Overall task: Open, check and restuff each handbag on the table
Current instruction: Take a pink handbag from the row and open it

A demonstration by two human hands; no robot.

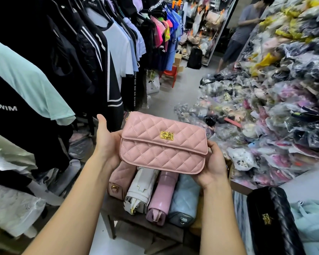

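Left hand (107,142) and right hand (212,166) clasp opposite ends of the pink quilted handbag (164,155), raised, flap down under its gold turn-lock (167,135). At 6 o'clock, four handbags (142,190) lie on the table (129,220); black quilted bag (273,218) at 4 o'clock.

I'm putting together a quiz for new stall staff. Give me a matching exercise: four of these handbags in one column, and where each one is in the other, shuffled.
Things
1. pink quilted handbag
2. white handbag
3. light blue handbag
4. black quilted handbag

Places
A. lying apart, far right
B. in the row, just right of the glossy mauve handbag
C. held up by the left hand and right hand
D. in the row, just left of the glossy mauve handbag

Pairs: 1-C, 2-D, 3-B, 4-A
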